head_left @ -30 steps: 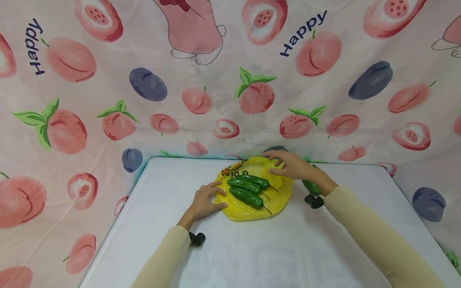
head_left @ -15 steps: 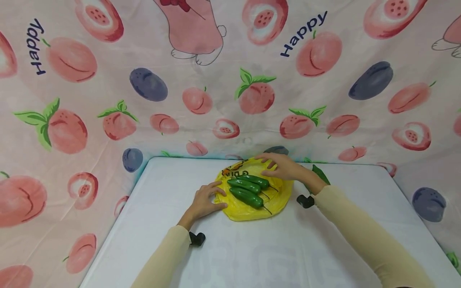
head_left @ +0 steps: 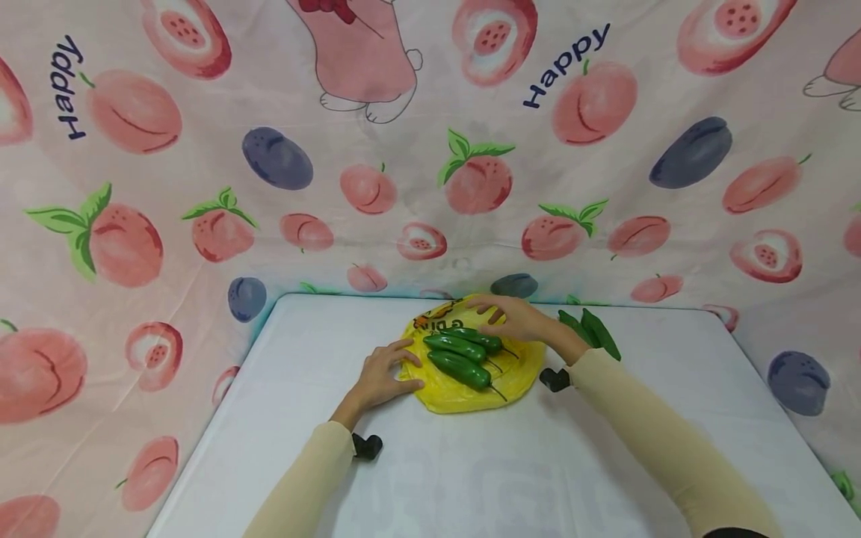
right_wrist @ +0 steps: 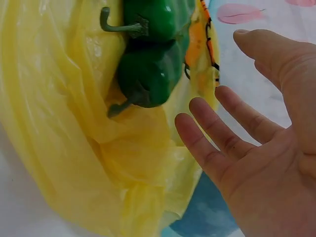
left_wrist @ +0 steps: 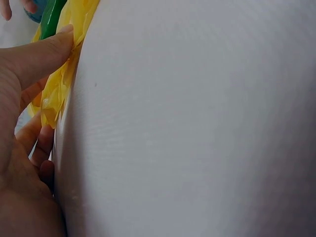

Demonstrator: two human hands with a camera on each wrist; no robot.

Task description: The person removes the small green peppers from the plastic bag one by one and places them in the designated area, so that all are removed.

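Three long green chili peppers (head_left: 460,369) lie side by side on a flattened yellow plastic bag (head_left: 444,400) near the table's far edge. My left hand (head_left: 379,377) rests at the bag's left edge, thumb and fingers spread apart; in the left wrist view the thumb (left_wrist: 59,47) touches the yellow plastic. Above the back right part of the bag is my right hand (head_left: 514,320), fingers spread and holding nothing. In the right wrist view its fingers (right_wrist: 210,123) point toward the stem ends of two green peppers (right_wrist: 150,74).
More green peppers (head_left: 599,332) lie on the white table (head_left: 471,471) right of the bag, partly behind the right wrist. A cloth curtain (head_left: 403,149) printed with peaches hangs behind and beside the table. Black wrist cameras (head_left: 368,447) sit under the sleeves.
My right hand has moved left over the bag, away from the peppers on the right, which now show more. My left hand and the peppers on the bag have stayed put.
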